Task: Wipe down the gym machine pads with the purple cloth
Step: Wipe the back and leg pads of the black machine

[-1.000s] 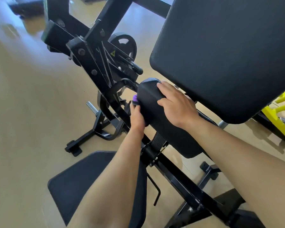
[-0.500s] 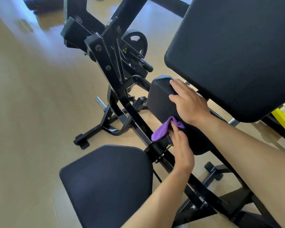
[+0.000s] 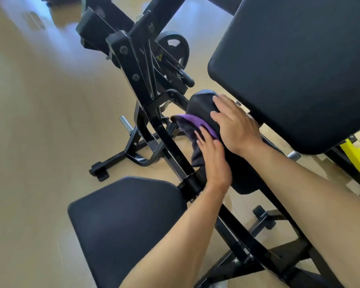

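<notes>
Head view: my left hand (image 3: 213, 161), fingers flat and together, presses the purple cloth (image 3: 192, 123) on the small pad (image 3: 200, 104), now spread toward eleven o'clock from where it was bunched half a second ago. My right hand (image 3: 235, 125), fingers spread, steadies the top. This side looks nearly covered.

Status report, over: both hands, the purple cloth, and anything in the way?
Left hand flat, pressing purple cloth against side of small pad. Right hand resting on top of it. Black frame bar close beside the cloth.
</notes>
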Demonstrator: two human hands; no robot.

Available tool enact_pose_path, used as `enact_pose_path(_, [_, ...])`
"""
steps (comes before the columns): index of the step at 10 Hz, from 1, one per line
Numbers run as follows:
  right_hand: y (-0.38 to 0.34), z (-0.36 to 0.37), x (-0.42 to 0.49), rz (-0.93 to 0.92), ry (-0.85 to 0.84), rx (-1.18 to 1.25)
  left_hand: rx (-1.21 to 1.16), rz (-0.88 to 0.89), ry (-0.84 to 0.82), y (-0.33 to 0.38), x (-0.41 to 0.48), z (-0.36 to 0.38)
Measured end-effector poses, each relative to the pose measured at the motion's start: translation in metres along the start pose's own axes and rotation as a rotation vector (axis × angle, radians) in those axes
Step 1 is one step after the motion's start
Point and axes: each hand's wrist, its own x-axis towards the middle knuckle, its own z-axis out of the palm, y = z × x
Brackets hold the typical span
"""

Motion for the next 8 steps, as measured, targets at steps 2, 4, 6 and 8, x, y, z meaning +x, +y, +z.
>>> enact_pose_path(2, [0.000,-0.002,-0.007,-0.001,-0.024,-0.009,-0.239,-0.189,-0.186,-0.025,-0.096,0.025])
enact_pose_path(4, [0.005,0.001,-0.006,-0.019,-0.010,0.032,0.011,-0.066,-0.018,-0.010,-0.017,0.002])
enact_pose_path(6, [0.005,0.001,-0.005,-0.050,-0.005,0.001,-0.093,0.140,-0.002,-0.009,0.075,-0.050])
enact_pose_path(8, [-0.003,-0.002,-0.007,-0.072,0.027,-0.050,-0.690,-0.468,0.086,-0.021,0.078,-0.047])
